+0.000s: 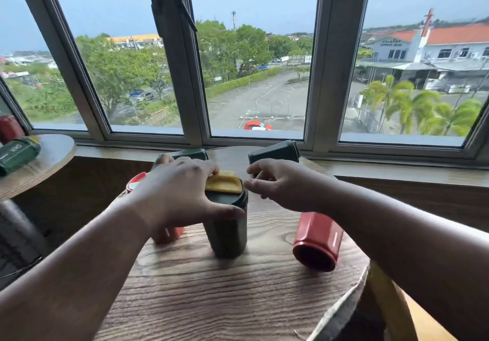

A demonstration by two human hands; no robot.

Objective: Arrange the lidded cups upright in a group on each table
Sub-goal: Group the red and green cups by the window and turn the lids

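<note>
- Green cup stands upright at table centre, left hand spread over its yellow lid.
- Right hand, half open and empty, hovers at cup's 2 o'clock; lying red cup, long axis 12-to-6, is nearest it.

A dark green cup with a yellow lid stands upright, the left hand's fingers over its lid. A red cup lies tipped below the right hand's fingers. Two dark green cups lie beyond both sets of fingers.

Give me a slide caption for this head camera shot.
Left hand steadies an upright green cup beside a toppled red cup.
</note>
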